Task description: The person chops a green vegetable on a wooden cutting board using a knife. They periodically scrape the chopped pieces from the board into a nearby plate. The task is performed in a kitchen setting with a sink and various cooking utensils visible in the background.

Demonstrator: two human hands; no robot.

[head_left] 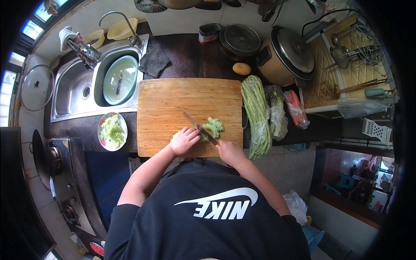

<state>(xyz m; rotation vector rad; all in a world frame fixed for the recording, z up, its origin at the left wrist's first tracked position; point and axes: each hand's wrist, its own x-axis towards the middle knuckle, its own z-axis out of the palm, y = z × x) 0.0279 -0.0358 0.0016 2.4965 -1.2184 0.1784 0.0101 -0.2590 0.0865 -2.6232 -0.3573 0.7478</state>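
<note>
On the wooden cutting board (pixel 169 97), my right hand (pixel 230 152) grips the handle of a kitchen knife (pixel 191 118), whose blade points away and to the left. My left hand (pixel 186 141) presses down on pale leafy greens beside the blade, its fingertips close to the steel. Most of that bunch is hidden under the fingers. Right of the blade lies a small heap of cut green leaves (pixel 214 126). A plate (pixel 101 143) left of the board carries more leafy greens (pixel 112 131).
Along the board's right side lie bagged long green beans (pixel 255 113), a wrapped green vegetable (pixel 277 113) and a red wrapped package (pixel 295 109). Behind are a potato (pixel 241 69), a lidded pot (pixel 242 39) and a large cooker (pixel 276 61). A double sink (pixel 71 87) with a basin (pixel 130 76) stands left.
</note>
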